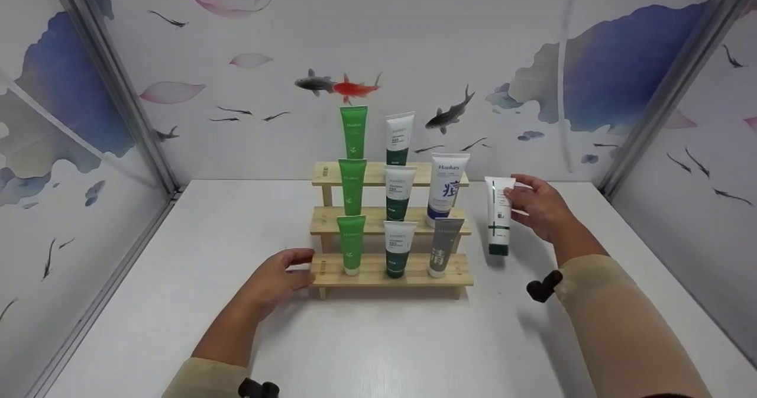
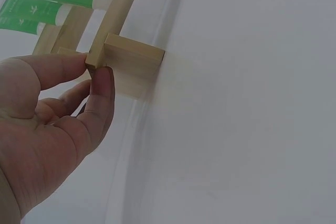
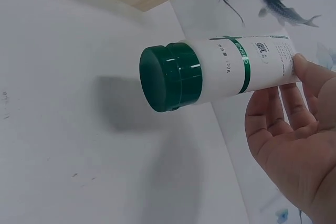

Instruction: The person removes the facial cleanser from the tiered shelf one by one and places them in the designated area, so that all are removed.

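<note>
Left hand [image 1: 279, 280] pinches the rack [image 1: 375, 223] while the right hand [image 1: 541, 206] grips a white tube [image 1: 498, 214], probably light, smooth and squeezable, best held gently near its flat end [image 1: 498, 180].

Left hand [image 1: 278, 282] grips left end of bottom shelf on wooden rack [image 1: 374, 265]. Right hand [image 1: 541, 209] holds white tube [image 1: 500, 209], dark green cap down, just right of rack, apart from it.

Rack: three stepped shelves on white table [image 1: 414, 339]. Left column, green tubes [image 1: 353, 188], one per shelf. Middle column, white-and-dark-green tubes [image 1: 400, 192], one per shelf. Right column: white-and-blue tube [image 1: 445, 176] on middle shelf, grey tube [image 1: 446, 241] on bottom shelf.

Back wall [image 1: 443, 19] behind: painted fish, petals, blue patches. Both sleeves [image 1: 627, 327] tan.
</note>
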Demonstrator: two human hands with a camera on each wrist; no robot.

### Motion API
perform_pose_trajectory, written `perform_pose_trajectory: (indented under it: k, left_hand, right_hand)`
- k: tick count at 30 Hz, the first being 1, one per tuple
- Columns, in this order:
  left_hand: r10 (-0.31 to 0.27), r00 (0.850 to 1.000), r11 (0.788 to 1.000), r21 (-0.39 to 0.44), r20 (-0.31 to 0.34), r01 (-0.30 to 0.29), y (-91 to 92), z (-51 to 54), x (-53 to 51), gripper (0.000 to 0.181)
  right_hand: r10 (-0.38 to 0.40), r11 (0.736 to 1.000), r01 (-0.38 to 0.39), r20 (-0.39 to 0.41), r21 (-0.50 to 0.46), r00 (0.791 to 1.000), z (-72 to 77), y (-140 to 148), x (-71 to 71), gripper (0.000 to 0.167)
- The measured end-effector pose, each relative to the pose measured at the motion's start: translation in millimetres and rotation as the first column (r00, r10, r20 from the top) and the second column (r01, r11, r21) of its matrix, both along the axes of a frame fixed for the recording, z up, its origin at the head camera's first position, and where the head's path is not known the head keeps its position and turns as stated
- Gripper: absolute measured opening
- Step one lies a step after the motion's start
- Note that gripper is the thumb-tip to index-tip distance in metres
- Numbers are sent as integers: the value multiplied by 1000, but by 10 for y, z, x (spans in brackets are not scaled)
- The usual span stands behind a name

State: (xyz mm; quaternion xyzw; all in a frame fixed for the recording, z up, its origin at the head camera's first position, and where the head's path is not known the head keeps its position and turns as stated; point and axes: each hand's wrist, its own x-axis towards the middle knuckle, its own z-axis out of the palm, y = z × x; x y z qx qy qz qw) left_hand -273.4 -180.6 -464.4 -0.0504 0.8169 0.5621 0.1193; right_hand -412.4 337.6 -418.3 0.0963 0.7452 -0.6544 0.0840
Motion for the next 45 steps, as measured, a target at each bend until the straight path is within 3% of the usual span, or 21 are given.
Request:
perform_pose_trajectory:
  k: [11,18,25,30,45]
  left_hand:
    - [8,1000,1000,-8,9,-8,1,1,-1,56]
    - [5,1000,1000,-27,13,-5,7,14,1,57]
    - [-10,1000,1000,24,2,10,-11,14,20,58]
    - [-12,1000,1000,11,-1,12,-16,17,22,58]
    - [-12,1000,1000,8,11,12,-19,12,16,58]
  right_hand:
    - [-38,996,31,90,82,995,-305,-37,-62,74]
    - [-71,988,55,107,147,992,-357,-73,-84,75]
    - [-78,981,52,137,184,988,-412,-105,-153,75]
    - [-85,975,47,165,217,983,-469,-124,-189,73]
    - [-109,974,65,196,218,975,-551,-138,-299,66]
